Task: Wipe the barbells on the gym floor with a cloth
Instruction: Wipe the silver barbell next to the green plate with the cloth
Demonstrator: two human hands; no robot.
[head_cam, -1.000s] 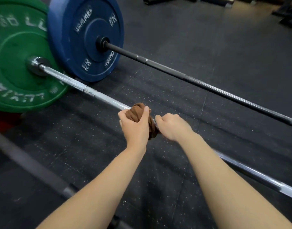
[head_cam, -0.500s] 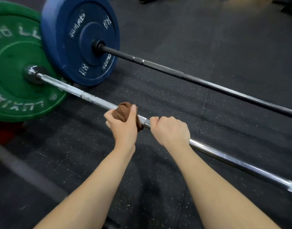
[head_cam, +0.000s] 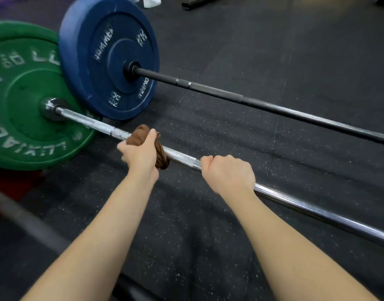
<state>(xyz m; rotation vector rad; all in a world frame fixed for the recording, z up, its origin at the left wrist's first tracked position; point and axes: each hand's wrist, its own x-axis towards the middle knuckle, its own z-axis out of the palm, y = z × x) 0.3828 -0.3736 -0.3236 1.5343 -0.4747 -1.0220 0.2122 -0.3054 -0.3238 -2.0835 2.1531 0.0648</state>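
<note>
**Cloth clamped on the chrome bar, a short way from the green plate**

The black speckled gym floor [head_cam: 230,51] is seen from above, and two loaded bars are laid across it. A green plate [head_cam: 30,101] stands at the far left, and a blue plate [head_cam: 104,57] is set just behind it and overlaps its upper right edge.

The chrome barbell [head_cam: 317,209] runs from the green plate's hub down to the lower right. The black barbell [head_cam: 273,107] lies roughly parallel beyond it, well apart from the hands.

The right hand [head_cam: 228,172] is closed in a fist round the bare chrome shaft. The left hand [head_cam: 141,151] is wrapped round the shaft further up-left, nearer the plate. Its fingers are curled round a bunched brown cloth [head_cam: 162,157], and its thumb is laid across the top. The cloth is thus held round the bar between the green plate and the right hand, with a knurled stretch exposed between the two hands.

The coming stroke is judged to be governed by the bar's long axis. A short length of shaft remains up-left of the left fingers before the collar [head_cam: 49,108] is met, and a far longer length lies down-right beyond the right fist. A stroke toward the plate would be stopped by the collar and the green plate's face. A stroke the other way would be blocked by the right hand unless that hand is shifted.

A blurred dark bar [head_cam: 23,218] crosses the lower left corner, clear of both hands.
</note>
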